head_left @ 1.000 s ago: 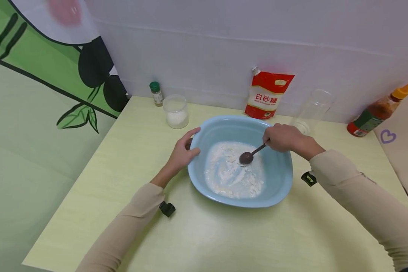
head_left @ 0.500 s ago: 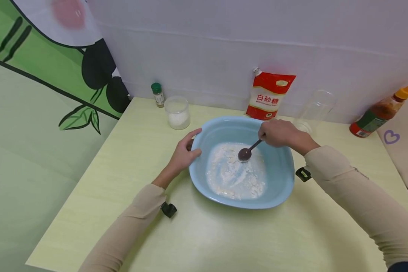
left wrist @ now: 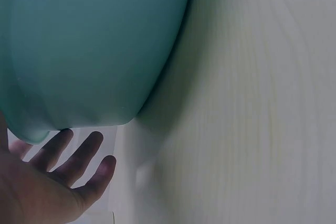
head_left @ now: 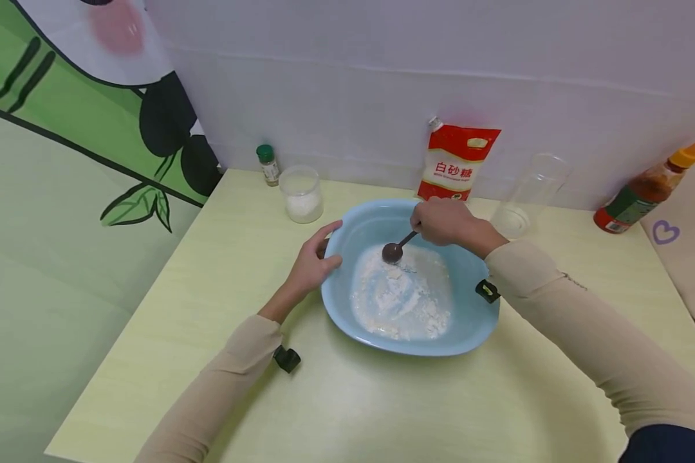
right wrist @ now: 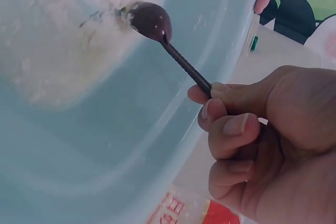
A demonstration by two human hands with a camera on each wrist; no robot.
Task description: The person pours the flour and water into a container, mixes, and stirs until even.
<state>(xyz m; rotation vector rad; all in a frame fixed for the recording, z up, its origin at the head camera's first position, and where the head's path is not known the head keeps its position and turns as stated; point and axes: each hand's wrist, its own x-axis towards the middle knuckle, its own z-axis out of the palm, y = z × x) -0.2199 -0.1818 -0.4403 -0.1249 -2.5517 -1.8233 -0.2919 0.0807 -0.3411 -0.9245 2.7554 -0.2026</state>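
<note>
A light blue plastic basin point(head_left: 410, 347) stands on the table, holding white floury powder point(head_left: 396, 299) and a cloudy liquid. My left hand point(head_left: 309, 265) holds the basin's left rim, with the thumb at the rim and the other fingers outside and beneath it; the left wrist view shows those fingers point(left wrist: 79, 163) spread by the wall. My right hand point(head_left: 447, 222) grips the handle of a dark brown spoon point(head_left: 392, 253) over the far part of the basin. In the right wrist view, the spoon's bowl point(right wrist: 152, 22) dips into the wet powder, and thumb and curled fingers pinch its handle.
Behind the basin stand a green-capped spice jar point(head_left: 268, 165), a glass of white granules point(head_left: 302, 196) and a red-and-white sugar pouch point(head_left: 454, 164). Farther right are a clear glass container point(head_left: 527, 196) and a sauce bottle point(head_left: 643, 193) with an orange cap. The pale table point(head_left: 347, 411) extends in front.
My right hand and the spoon have moved left across the far part of the basin. The left hand keeps its place on the rim, and the basin stays put.
</note>
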